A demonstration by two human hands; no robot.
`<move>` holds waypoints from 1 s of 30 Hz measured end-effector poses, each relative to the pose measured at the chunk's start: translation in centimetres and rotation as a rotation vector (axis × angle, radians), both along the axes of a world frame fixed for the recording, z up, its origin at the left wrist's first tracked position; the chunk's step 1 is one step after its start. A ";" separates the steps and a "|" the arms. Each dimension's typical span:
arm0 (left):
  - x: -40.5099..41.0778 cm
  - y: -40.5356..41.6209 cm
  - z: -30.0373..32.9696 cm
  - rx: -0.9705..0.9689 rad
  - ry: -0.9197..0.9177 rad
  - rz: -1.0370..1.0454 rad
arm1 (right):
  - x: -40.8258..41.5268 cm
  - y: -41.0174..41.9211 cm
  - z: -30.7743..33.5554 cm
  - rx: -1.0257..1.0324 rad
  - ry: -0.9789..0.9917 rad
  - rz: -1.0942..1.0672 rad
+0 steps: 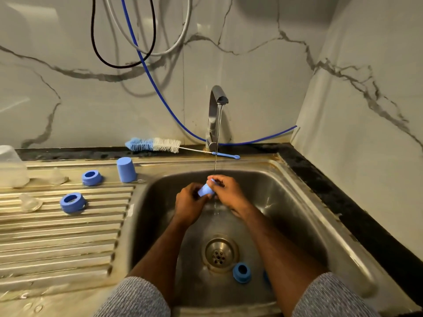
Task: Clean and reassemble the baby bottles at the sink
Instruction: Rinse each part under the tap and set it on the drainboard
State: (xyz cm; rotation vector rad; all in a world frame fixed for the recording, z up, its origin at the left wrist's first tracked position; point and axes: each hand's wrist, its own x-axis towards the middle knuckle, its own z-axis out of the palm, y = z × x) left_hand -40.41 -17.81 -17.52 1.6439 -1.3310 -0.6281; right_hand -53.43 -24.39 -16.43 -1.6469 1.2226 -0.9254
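Observation:
Over the steel sink (pixel 304 216), both hands hold a small blue bottle cap (pixel 205 190) under the running tap (pixel 217 106). My left hand (pixel 190 202) grips its lower end. My right hand (pixel 225 191) pinches its upper end, right under the water stream. A blue screw ring (pixel 242 272) lies in the basin beside the drain (pixel 220 253). On the drainboard stand another blue cap (pixel 126 169), two blue rings (pixel 91 177) (pixel 72 202), two clear teats (pixel 57 177) (pixel 28 202) and a clear bottle (pixel 11 168) at the far left.
A blue and white bottle brush (pixel 158 145) lies along the back ledge behind the sink. Blue, black and grey hoses (pixel 146 62) hang on the marble wall. A dark counter edge (pixel 343 200) runs along the right side. A bit of another blue part (pixel 266 276) shows behind my right forearm.

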 end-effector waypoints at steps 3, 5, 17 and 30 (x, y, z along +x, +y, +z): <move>-0.8 0.3 0.5 0.062 0.277 -0.038 | 0.8 0.2 0.4 0.074 -0.113 0.054; -1.7 0.4 1.2 0.110 0.549 -0.049 | 1.0 0.4 0.6 0.080 -0.223 0.095; -1.9 -0.2 1.5 -0.142 0.357 0.013 | 2.0 1.4 1.6 0.340 -0.524 -0.017; -2.6 -1.4 2.4 0.249 1.187 -0.074 | -0.5 1.3 1.8 0.255 -0.444 0.192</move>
